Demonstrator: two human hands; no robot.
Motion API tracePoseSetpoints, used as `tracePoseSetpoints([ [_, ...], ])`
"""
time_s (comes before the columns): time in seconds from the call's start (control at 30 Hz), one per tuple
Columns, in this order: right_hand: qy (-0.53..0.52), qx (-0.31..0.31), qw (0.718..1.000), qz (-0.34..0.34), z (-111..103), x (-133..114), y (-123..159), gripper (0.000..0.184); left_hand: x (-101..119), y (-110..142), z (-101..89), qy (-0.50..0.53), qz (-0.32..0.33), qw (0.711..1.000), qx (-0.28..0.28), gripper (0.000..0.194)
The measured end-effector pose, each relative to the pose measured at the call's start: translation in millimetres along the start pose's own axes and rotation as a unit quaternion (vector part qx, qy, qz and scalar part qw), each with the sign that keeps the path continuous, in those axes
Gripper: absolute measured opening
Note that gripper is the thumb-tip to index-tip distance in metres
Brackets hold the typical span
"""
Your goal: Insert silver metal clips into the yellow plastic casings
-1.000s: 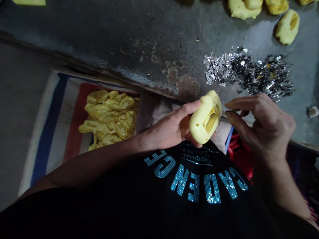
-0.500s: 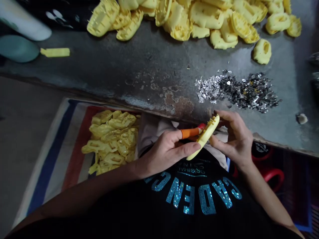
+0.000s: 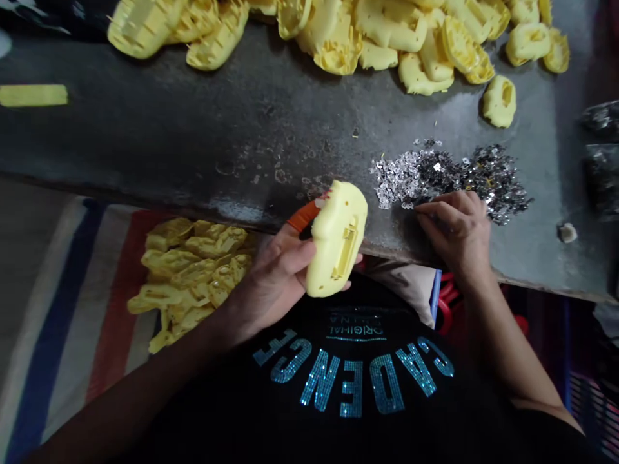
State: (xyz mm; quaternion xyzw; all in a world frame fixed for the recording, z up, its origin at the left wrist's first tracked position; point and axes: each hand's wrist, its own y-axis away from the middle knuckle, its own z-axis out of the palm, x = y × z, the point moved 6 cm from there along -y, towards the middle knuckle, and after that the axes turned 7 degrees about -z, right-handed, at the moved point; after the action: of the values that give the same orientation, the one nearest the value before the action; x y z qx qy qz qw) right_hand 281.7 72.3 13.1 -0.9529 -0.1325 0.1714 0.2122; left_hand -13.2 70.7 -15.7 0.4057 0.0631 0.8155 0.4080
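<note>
My left hand (image 3: 278, 277) is closed around a yellow plastic shell (image 3: 337, 241), gripping it by its left side. The shell is tilted, its smooth outer face up, and a rectangular battery slot opens in it. An orange finger cover (image 3: 304, 216) sits on one of my left fingers. At the near edge of a heap of small shiny metal pieces (image 3: 399, 177), my right hand (image 3: 457, 229) has its thumb and fingertips pinched together low on the table. What is between those fingertips, if anything, is too small to make out.
Many yellow shells (image 3: 391, 26) lie piled along the back of the grey table (image 3: 193, 135). More yellow parts (image 3: 193, 258) rest on a striped sheet (image 3: 113, 303) below, at left. A yellow strip (image 3: 33, 95) is at far left, a whitish lump (image 3: 567, 232) at right.
My right hand has left the shell and moved up to the heap of metal pieces. My left hand has shifted left with the shell and turned its outer face upward.
</note>
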Motion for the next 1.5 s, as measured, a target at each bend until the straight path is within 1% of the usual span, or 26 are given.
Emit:
tracePoseSetpoints([
  [0.07,0.047,-0.017,0.999,-0.011,7.5,-2.2,0.8,0.011,1.5,1.2,-5.2,-0.002,0.003,1.0,0.022,0.078],
  [0.13,0.063,-0.031,0.997,-0.03,9.8,-11.1,4.7,0.012,-0.4,1.2,-7.6,-0.003,0.0,1.0,0.029,0.077],
  [0.17,0.06,-0.039,0.997,-0.04,8.7,-16.2,7.6,0.013,-2.0,0.8,-8.1,-0.005,-0.003,1.0,0.026,0.078],
  [0.23,0.044,-0.055,0.996,-0.05,3.3,-23.4,13.3,0.012,-4.9,-0.4,-7.4,-0.015,-0.005,1.0,0.002,0.083],
  [0.3,0.025,-0.06,0.997,-0.046,-4.1,-24.9,16.7,0.011,-7.3,-1.8,-7.2,-0.023,-0.005,1.0,-0.021,0.084],
  [0.4,0.016,-0.054,0.998,-0.038,-8.5,-21.4,14.5,0.012,-9.6,-4.2,-7.9,-0.009,0.003,0.999,-0.035,0.071],
  [0.47,0.022,-0.065,0.997,-0.041,-3.5,-20.0,10.4,0.014,-10.1,-5.4,-5.6,0.003,0.013,0.999,-0.049,0.062],
  [0.53,0.028,-0.079,0.995,-0.048,3.5,-21.0,7.3,0.015,-10.2,-5.6,-1.7,0.007,0.019,0.998,-0.057,0.062],
  [0.63,0.026,-0.09,0.994,-0.063,7.5,-26.6,8.1,0.017,-10.9,-4.5,3.3,0.004,0.017,0.999,-0.039,0.065],
  [0.73,0.008,-0.108,0.99,-0.086,1.8,-34.3,14.8,0.017,-12.0,-1.9,7.0,0.004,0.014,1.0,-0.019,0.063],
  [0.8,-0.014,-0.127,0.988,-0.091,-4.0,-37.3,19.8,0.017,-13.7,-0.3,9.0,-0.002,0.007,1.0,-0.019,0.068],
  [0.87,-0.044,-0.145,0.985,-0.081,-8.0,-37.4,22.6,0.016,-16.2,0.6,10.3,-0.009,-0.005,1.0,-0.023,0.077],
  [0.93,-0.054,-0.143,0.986,-0.066,-9.2,-35.3,21.5,0.014,-18.2,0.9,10.3,-0.009,-0.015,1.0,-0.021,0.085],
  [1.07,-0.005,-0.125,0.99,-0.064,-2.7,-31.5,13.2,0.014,-19.1,1.7,11.4,-0.009,-0.021,1.0,-0.009,0.094],
  [1.17,-0.009,-0.156,0.985,-0.078,1.0,-32.9,11.9,0.015,-20.2,3.4,13.7,-0.01,-0.028,1.0,-0.01,0.098],
  [1.27,-0.034,-0.19,0.977,-0.094,-3.8,-35.2,15.7,0.016,-21.7,4.2,14.7,-0.007,-0.028,1.0,-0.013,0.097],
  [1.4,-0.02,-0.178,0.981,-0.075,-9.9,-28.9,14.4,0.017,-22.8,2.4,14.8,-0.01,-0.024,1.0,-0.017,0.085],
  [1.5,-0.019,-0.186,0.98,-0.073,-4.6,-23.6,9.5,0.017,-22.7,1.0,14.8,-0.006,-0.026,0.999,-0.017,0.083],
])
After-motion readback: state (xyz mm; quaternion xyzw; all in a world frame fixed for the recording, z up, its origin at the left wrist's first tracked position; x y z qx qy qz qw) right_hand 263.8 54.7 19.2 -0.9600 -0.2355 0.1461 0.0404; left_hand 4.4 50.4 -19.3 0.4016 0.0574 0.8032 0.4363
